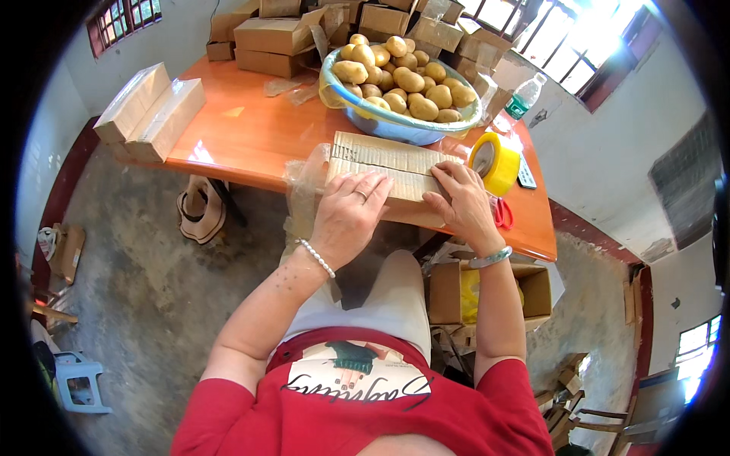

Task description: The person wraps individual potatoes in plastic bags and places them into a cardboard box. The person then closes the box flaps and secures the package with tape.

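A small corrugated cardboard box [393, 149] sits at the front edge of the orange table, its two top flaps folded in along a middle seam. My left hand [353, 208] lies over the left part of the near flap, its thumb hidden from view. At the box's right end, my right hand [462, 196] has its fingers on top by the seam and its thumb lower on the near side. Crumpled clear plastic or tape [305, 188] hangs at the left of the box. A roll of yellow packing tape [505, 165] stands just right of my right hand, with red-handled scissors [502, 214] nearby.
A blue basin [388, 126], lined with plastic and heaped with potatoes [408, 80], stands behind the box. Two long taped cartons [165, 122] lie at the table's left end. Stacked cartons [274, 37] line the back. A plastic bottle [524, 97] and remote control [526, 174] are at right.
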`<state>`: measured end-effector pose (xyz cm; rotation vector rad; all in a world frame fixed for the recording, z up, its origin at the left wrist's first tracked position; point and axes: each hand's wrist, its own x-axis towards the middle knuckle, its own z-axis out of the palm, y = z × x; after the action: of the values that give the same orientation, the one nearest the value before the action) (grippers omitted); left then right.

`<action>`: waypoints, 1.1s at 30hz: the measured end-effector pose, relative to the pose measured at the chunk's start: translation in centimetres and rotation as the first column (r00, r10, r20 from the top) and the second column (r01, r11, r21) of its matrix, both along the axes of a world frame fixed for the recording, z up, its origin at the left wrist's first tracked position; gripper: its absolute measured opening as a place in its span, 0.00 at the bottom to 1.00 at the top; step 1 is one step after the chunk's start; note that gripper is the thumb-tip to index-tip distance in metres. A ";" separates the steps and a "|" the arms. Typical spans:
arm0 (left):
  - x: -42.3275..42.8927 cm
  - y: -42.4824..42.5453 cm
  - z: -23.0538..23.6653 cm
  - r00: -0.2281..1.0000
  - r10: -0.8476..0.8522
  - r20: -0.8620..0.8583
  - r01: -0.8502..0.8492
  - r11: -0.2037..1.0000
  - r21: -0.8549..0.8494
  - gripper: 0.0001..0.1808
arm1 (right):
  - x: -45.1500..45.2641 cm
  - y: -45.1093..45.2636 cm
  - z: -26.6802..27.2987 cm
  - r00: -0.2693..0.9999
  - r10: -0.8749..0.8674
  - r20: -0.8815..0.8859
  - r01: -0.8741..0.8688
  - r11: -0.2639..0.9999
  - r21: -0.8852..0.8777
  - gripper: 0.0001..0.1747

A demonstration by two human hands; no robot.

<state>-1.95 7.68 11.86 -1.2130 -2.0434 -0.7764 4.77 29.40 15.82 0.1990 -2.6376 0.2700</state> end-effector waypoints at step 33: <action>0.4 -9.5 -9.2 0.791 0.086 0.606 -0.374 0.852 0.367 0.12 | -3.6 1.9 1.2 0.944 0.231 0.234 -0.263 0.958 0.113 0.36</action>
<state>-1.57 -1.85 2.69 -0.4449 -2.2025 -1.5457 1.15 31.27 16.98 0.5833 -2.8524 0.1942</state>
